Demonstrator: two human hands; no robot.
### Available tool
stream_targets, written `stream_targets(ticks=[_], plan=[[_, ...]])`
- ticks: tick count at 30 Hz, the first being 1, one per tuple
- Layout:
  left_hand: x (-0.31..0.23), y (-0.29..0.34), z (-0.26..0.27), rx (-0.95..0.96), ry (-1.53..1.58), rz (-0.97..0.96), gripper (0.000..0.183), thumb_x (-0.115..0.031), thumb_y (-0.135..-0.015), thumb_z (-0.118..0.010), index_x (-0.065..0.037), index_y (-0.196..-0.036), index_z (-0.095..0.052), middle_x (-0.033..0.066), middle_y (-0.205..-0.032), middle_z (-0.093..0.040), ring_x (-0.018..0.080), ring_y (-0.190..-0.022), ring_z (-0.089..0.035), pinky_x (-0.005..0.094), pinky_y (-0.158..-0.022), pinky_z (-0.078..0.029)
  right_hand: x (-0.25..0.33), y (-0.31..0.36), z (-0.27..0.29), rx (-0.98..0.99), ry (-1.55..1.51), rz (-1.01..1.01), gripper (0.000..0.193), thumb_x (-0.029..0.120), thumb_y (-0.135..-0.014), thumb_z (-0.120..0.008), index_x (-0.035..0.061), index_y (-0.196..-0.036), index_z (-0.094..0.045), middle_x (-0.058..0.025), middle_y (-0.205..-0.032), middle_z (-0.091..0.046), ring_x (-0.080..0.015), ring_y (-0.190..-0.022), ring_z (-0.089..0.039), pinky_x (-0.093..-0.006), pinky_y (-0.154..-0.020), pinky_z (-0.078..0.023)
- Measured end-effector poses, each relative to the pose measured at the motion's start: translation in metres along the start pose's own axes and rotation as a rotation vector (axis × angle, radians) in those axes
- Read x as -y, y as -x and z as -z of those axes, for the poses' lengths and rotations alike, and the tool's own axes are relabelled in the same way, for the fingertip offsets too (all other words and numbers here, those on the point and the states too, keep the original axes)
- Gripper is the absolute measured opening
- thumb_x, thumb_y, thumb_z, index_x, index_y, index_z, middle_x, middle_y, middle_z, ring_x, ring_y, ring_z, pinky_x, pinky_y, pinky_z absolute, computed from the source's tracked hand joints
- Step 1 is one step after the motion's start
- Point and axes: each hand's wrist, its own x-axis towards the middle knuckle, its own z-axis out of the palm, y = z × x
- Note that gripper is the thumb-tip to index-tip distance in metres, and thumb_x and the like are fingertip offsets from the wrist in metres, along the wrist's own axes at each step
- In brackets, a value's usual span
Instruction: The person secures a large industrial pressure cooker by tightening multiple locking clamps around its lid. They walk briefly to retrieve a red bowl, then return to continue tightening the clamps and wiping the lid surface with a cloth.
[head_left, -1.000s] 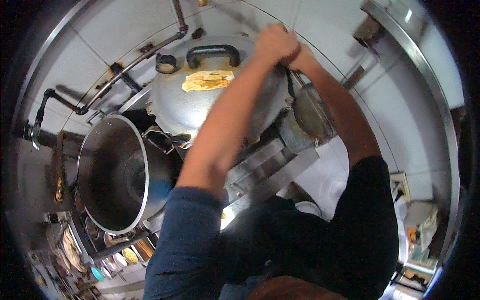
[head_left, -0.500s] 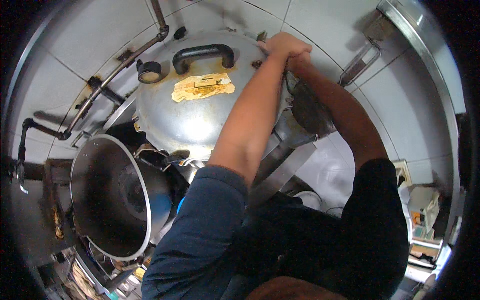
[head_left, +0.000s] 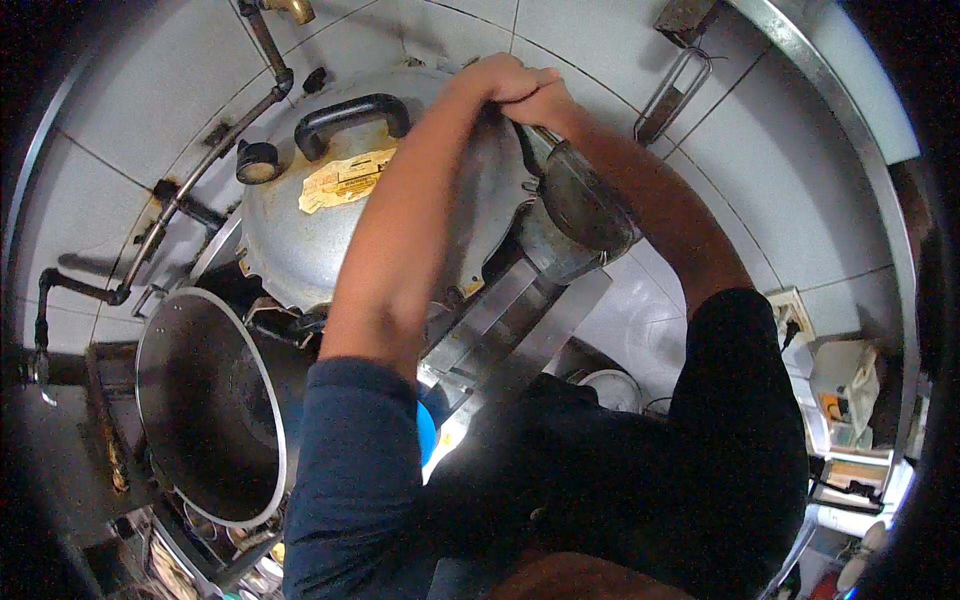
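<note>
A big domed metal pressure cooker lid has a black handle, a small round dial and a torn yellowish label. At its far right edge my left hand and my right hand meet, closed and overlapping. Whatever they grip at the rim is hidden beneath the fingers. My left forearm crosses over the lid's right half. Under my right forearm, beside the lid, sits a smaller dark-stained metal pot.
A large deep pot lies tipped at the left, its mouth facing me. Metal pipes run along the tiled wall behind. A wire-handled tool hangs at the upper right. Below the smaller pot is a metal stand.
The whole view has shifted, so the lid appears further left. My joined hands have moved slightly left along the rim, and my left forearm now covers part of the label.
</note>
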Motion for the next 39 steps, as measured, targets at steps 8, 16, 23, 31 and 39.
stream_targets(ticks=[8,16,23,31,39], plan=[[-0.048,0.238,0.063,-0.763,0.506,-0.324,0.036,-0.022,-0.091,-0.066,0.004,-0.114,-0.064,0.0146,-0.106,-0.07,0.018,-0.097,-0.066,0.0288,-0.088,-0.049,-0.026,-0.041,0.01,0.193,-1.195,-0.123,0.025,0.028,-0.096,-0.058,0.0038,-0.093,-0.064,-0.0078,-0.092,-0.064,-0.0134,-0.086,-0.06,-0.026,-0.082,-0.044],[0.058,0.372,-0.013,-1.32,-0.126,0.105,0.015,-0.008,-0.093,-0.059,0.002,-0.096,-0.069,0.0101,-0.082,-0.065,0.0134,-0.071,-0.057,0.0258,-0.064,-0.044,0.003,-0.056,-0.007,0.33,-1.281,-0.167,0.044,0.032,-0.093,-0.06,0.0136,-0.059,-0.04,0.0018,-0.052,-0.039,-0.0146,-0.06,-0.046,-0.0276,-0.063,-0.038],[0.06,0.349,-0.043,-1.607,-0.142,0.183,0.016,-0.008,-0.086,-0.067,0.001,-0.073,-0.064,0.0095,-0.064,-0.057,0.0223,-0.056,-0.05,0.0332,-0.052,-0.039,0.017,-0.048,0.007,0.338,-1.441,-0.258,0.047,0.032,-0.096,-0.055,0.0162,-0.058,-0.033,0.0017,-0.048,-0.035,-0.0137,-0.05,-0.04,-0.0274,-0.054,-0.035],[0.074,0.36,-0.036,-1.418,-0.147,-0.018,0.033,0.0,-0.073,-0.072,-0.006,-0.053,-0.046,0.0071,-0.049,-0.046,0.0229,-0.043,-0.044,0.0336,-0.044,-0.034,0.013,-0.046,0.0,0.252,-1.412,-0.223,0.044,0.029,-0.095,-0.055,0.0159,-0.057,-0.035,0.0018,-0.044,-0.033,-0.0135,-0.045,-0.036,-0.028,-0.048,-0.032],[0.099,0.375,-0.011,-1.307,-0.154,-0.056,0.031,0.002,-0.069,-0.068,-0.005,-0.052,-0.043,0.0096,-0.05,-0.045,0.0251,-0.044,-0.044,0.0342,-0.044,-0.035,0.016,-0.03,-0.007,0.093,-1.292,-0.347,0.037,0.02,-0.087,-0.053,0.0167,-0.054,-0.035,0.0014,-0.043,-0.031,-0.0148,-0.041,-0.036,-0.0291,-0.046,-0.031]])
